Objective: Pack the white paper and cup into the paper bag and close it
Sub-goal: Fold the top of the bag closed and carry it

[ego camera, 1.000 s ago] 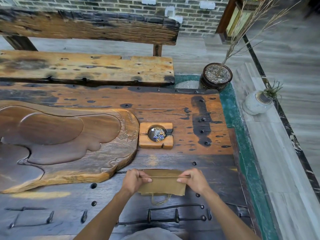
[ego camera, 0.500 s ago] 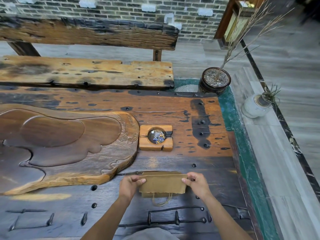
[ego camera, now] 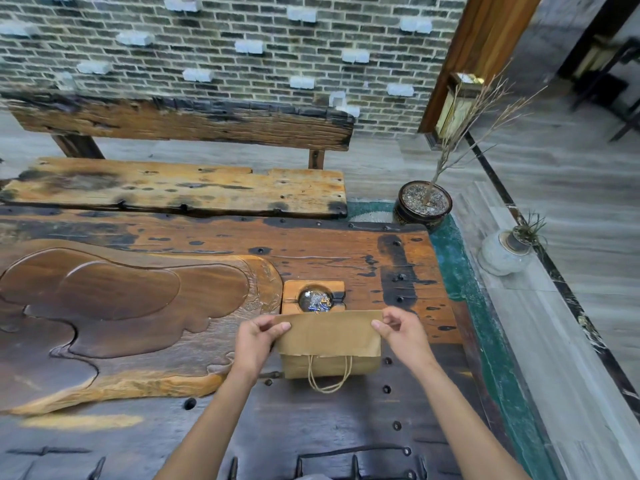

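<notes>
A brown paper bag [ego camera: 329, 344] stands on the dark wooden table, its top folded over toward me as a flap. A twine handle [ego camera: 329, 375] hangs down its near face. My left hand [ego camera: 256, 341] pinches the flap's left end and my right hand [ego camera: 401, 332] pinches its right end. No white paper or cup is visible; the bag's inside is hidden.
A square wooden ashtray [ego camera: 313, 297] sits just behind the bag. A large carved wooden tray [ego camera: 121, 317] fills the table's left side. Beyond are a wooden bench [ego camera: 180, 188], a potted dry plant [ego camera: 424, 204] and a small white vase [ego camera: 502, 254] on the right ledge.
The view has tilted up. The folded top of the bag now shows as a wider flap held higher between my hands, and the bag sits closer to the ashtray.
</notes>
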Available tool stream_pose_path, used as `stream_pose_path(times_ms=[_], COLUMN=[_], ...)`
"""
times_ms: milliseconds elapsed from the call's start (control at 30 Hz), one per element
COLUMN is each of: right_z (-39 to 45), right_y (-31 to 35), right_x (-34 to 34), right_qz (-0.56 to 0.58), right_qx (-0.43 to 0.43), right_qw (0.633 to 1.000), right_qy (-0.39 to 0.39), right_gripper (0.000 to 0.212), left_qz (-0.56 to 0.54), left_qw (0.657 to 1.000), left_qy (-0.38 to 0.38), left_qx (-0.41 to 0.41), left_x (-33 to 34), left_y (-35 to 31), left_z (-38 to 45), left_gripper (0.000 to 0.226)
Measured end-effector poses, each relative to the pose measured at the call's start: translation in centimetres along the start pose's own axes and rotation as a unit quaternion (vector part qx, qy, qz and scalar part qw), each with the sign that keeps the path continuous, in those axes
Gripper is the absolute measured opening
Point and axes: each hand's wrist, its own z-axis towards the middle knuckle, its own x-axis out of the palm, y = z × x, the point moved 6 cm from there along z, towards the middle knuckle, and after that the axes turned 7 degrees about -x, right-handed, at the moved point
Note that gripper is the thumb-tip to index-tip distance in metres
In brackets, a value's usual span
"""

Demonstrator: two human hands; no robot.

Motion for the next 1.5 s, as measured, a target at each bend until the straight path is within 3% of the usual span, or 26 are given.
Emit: stream_pose_path(times_ms=[167, 300, 433, 533, 767, 967, 1033, 1133, 1300, 1433, 1500], right_z=[0.7, 0.4, 0.1, -0.1, -1.4, -2.5, -2.8, -3.5, -4.5, -4.6, -5.0], right_y=[5.6, 10.9, 15.7, 18.4, 23.1, 25.8, 26.7, 28.2, 30.0, 31.4, 32.3], right_x=[-2.7, -4.8, -6.6, -8.1, -11.0, -12.7, -13.0, -13.2, -12.8, -11.6, -10.4], right_qz=[0.044, 0.059, 0.09, 0.117, 0.113, 0.108, 0.104, 0.106, 0.112, 0.111, 0.114], right_qx=[-0.044, -0.11, -0.146, -0.167, -0.235, -0.264, -0.273, -0.296, -0.317, -0.323, -0.33], right_qw=[0.997, 0.989, 0.979, 0.97, 0.955, 0.948, 0.946, 0.94, 0.936, 0.937, 0.936], right_qy=[-0.044, -0.078, -0.112, -0.132, -0.141, -0.141, -0.141, -0.135, -0.102, -0.074, -0.049], right_gripper=[0.027, 0.032, 0.019, 0.014, 0.007, 0.004, 0.01, 0.023, 0.028, 0.014, 0.007], left_qz=[0.008, -0.016, -0.011, -0.013, -0.039, -0.058, -0.069, -0.057, -0.072, -0.076, -0.087], left_qw=[0.994, 0.988, 0.98, 0.969, 0.948, 0.94, 0.937, 0.936, 0.927, 0.923, 0.917], left_qy=[0.001, -0.013, -0.006, -0.025, -0.024, -0.025, -0.026, -0.041, -0.068, -0.101, -0.122], left_qx=[0.11, 0.152, 0.199, 0.246, 0.314, 0.336, 0.341, 0.345, 0.361, 0.364, 0.369], left_x=[-0.7, -2.4, -3.3, -4.3, -5.5, -5.7, -5.8, -6.0, -7.1, -9.4, -11.0], left_y=[-6.7, -11.1, -15.7, -18.7, -24.1, -26.7, -27.1, -27.5, -27.7, -26.8, -26.3], left_z=[-1.3, -1.7, -2.7, -3.7, -6.7, -8.6, -9.4, -10.3, -12.7, -14.7, -16.0], left_gripper=[0.047, 0.026, 0.029, 0.006, 0.05, 0.066, 0.06, 0.007, 0.016, 0.006, 0.013])
